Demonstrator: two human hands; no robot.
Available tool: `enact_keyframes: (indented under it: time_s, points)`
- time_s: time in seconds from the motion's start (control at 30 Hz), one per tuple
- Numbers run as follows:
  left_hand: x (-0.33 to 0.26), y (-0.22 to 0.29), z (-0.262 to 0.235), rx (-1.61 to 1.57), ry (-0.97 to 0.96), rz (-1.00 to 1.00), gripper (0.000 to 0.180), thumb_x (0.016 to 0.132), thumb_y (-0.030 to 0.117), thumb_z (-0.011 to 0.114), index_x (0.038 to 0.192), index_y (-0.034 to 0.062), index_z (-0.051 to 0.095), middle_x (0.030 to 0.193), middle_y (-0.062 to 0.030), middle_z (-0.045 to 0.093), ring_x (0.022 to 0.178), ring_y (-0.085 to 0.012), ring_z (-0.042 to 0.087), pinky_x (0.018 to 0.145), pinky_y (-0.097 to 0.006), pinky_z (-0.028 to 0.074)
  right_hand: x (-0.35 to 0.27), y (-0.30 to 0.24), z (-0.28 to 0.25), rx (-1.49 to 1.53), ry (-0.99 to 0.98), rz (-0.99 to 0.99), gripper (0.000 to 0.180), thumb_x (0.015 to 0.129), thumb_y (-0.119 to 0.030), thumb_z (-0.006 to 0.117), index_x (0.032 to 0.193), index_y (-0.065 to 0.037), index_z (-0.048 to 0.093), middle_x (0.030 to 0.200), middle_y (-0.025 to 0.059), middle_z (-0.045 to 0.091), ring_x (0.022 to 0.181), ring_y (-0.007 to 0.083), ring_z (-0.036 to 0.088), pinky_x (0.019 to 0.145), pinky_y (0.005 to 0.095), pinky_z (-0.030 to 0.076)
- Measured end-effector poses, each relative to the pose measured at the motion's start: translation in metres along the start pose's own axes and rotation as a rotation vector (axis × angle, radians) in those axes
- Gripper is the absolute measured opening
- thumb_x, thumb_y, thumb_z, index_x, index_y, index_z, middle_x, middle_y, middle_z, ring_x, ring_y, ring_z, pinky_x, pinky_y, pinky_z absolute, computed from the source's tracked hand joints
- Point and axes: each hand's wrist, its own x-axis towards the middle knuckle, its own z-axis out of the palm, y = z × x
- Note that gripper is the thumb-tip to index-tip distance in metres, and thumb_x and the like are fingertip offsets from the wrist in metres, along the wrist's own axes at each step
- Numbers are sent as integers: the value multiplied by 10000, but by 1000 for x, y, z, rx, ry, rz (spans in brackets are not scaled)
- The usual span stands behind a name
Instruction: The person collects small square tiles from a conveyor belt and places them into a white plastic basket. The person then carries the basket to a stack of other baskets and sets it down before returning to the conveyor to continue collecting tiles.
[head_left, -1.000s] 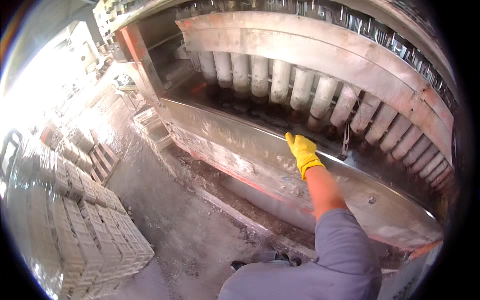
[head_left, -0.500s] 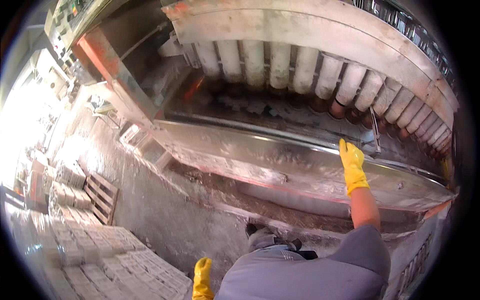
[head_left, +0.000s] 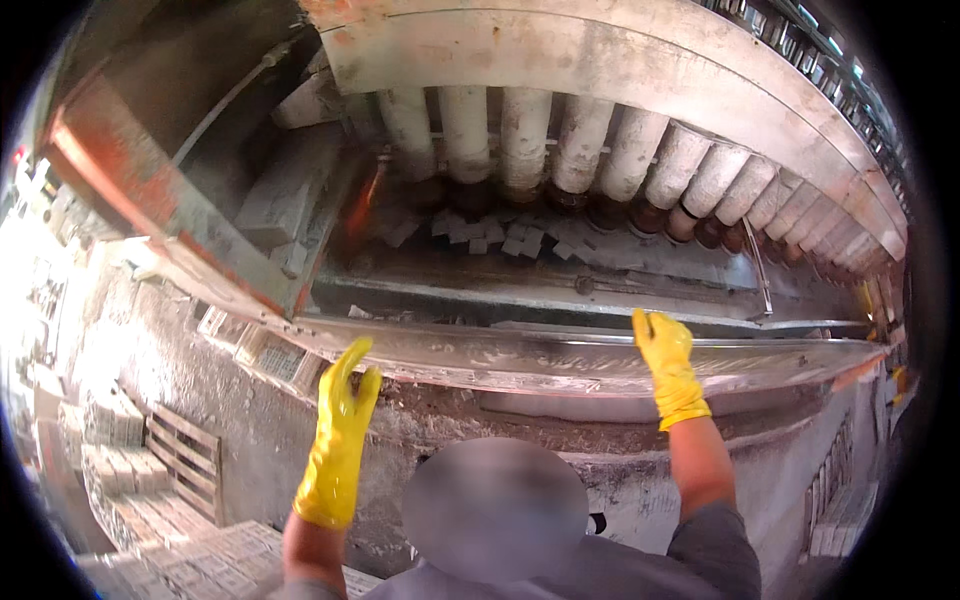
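Note:
My right hand (head_left: 668, 365), in a yellow rubber glove, is closed over the top edge of a long wet metal side panel (head_left: 520, 365). The panel runs along the front of a large machine. My left hand (head_left: 340, 440), gloved in the same yellow, is raised near the panel's left part. Its thumb stands apart from its fingers, and it holds nothing. Behind the panel, a row of thick upright cylinders (head_left: 525, 140) hangs over the machine's bed. Several small pale square pieces (head_left: 480, 232) lie scattered under the left-hand cylinders.
A worn orange-and-grey post (head_left: 130, 180) rises at the machine's left end. Crates (head_left: 275, 362) stand at its foot. On the wet floor to the left are a wooden pallet (head_left: 185, 455) and stacks of pale blocks (head_left: 190, 565). A thin metal bar (head_left: 758, 268) slants inside the machine.
My left hand has come up and forward from low beside my body to near the panel. My right hand stays on the panel's edge, while the view has shifted closer to the machine.

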Motion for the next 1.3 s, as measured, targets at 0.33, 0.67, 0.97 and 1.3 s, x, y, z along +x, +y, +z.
enact_keyframes:
  time_s: [0.33, 0.67, 0.97, 1.3]
  points:
    - [299, -182, 127, 778, -433, 14, 766, 940, 528, 687, 1526, 64, 520, 1545, -210, 542, 1447, -394, 486, 1204, -520, 357, -16, -54, 3, 74, 26, 78, 309, 966, -265, 696, 706, -99, 680, 626, 124, 647, 570, 357, 620, 571, 456, 468]
    - [298, -275, 209, 863, -412, 160, 779, 955, 522, 638, 1588, 116, 436, 1671, -203, 365, 1530, -468, 308, 1253, -610, 199, -31, -64, -13, 151, -51, 182, 237, 989, -249, 656, 897, -79, 794, 668, 95, 695, 589, 322, 653, 610, 422, 497]
    - [278, -257, 225, 707, -693, 383, 639, 987, 287, 631, 1604, 257, 465, 1715, -193, 297, 1549, -467, 301, 1278, -557, 217, -36, -58, -14, 101, -90, 146, 229, 1009, -228, 634, 950, -83, 802, 699, 98, 702, 629, 312, 647, 637, 427, 479]
    - [295, -239, 190, 713, -527, 261, 760, 867, 328, 782, 1550, 133, 511, 1636, -233, 416, 1455, -450, 450, 1205, -543, 356, -47, -50, -7, 119, -77, 159, 245, 1020, -239, 620, 982, -80, 803, 654, 78, 667, 630, 306, 645, 642, 424, 485]
